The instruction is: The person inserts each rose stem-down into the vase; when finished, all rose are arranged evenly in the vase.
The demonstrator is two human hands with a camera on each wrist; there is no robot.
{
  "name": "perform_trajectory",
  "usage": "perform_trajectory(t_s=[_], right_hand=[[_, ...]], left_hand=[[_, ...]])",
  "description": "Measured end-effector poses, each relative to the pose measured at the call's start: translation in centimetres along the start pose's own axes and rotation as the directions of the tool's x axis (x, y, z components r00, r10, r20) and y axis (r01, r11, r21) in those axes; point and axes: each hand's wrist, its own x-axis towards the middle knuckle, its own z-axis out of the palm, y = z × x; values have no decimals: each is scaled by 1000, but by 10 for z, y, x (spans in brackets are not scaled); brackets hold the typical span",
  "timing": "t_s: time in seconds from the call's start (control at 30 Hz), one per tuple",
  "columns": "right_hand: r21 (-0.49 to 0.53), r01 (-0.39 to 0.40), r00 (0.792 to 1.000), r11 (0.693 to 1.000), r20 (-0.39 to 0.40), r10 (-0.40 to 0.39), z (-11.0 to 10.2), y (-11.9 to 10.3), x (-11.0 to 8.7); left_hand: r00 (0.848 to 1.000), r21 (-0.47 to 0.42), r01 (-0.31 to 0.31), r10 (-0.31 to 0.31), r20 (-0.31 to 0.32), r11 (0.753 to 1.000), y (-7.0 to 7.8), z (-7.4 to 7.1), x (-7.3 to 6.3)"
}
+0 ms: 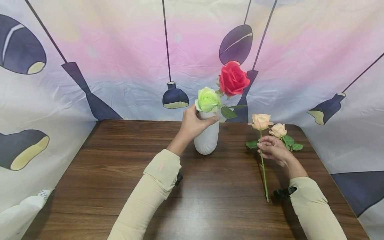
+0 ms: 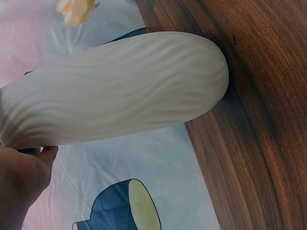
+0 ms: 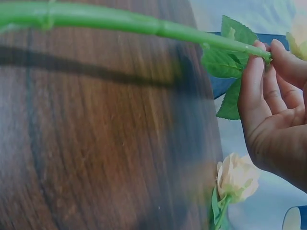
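My left hand (image 1: 195,123) grips the upper part of a white vase (image 1: 207,140) with wavy ridges, which stands upright on the table. Out of its mouth rise a light green rose (image 1: 207,99) and, higher to the right, a red rose (image 1: 233,78) with dark green leaves. Between thumb and fingertips, my right hand (image 1: 276,150) pinches the green stem (image 3: 120,23) of a peach rose (image 1: 260,121), held upright to the right of the vase. A second peach rose (image 1: 278,130) lies on the table behind that hand; its stem is largely hidden.
The dark brown wooden table (image 1: 126,173) ends at a printed cloth backdrop (image 1: 135,60) with lamp drawings behind and on both sides. A white bundle (image 1: 24,213) shows at the lower left edge. Both wrists carry black straps.
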Motion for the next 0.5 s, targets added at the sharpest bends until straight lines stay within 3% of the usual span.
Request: perform_trajectory(t_s=[0.27, 0.5], right_hand=[[-30, 39, 999, 999, 6, -39, 7, -3, 0], [21, 78, 997, 997, 16, -78, 9, -4, 0]], left_hand=[[1000, -10, -6, 6, -2, 1000, 0, 0, 0], [1000, -12, -10, 10, -1, 1000, 0, 0, 0]])
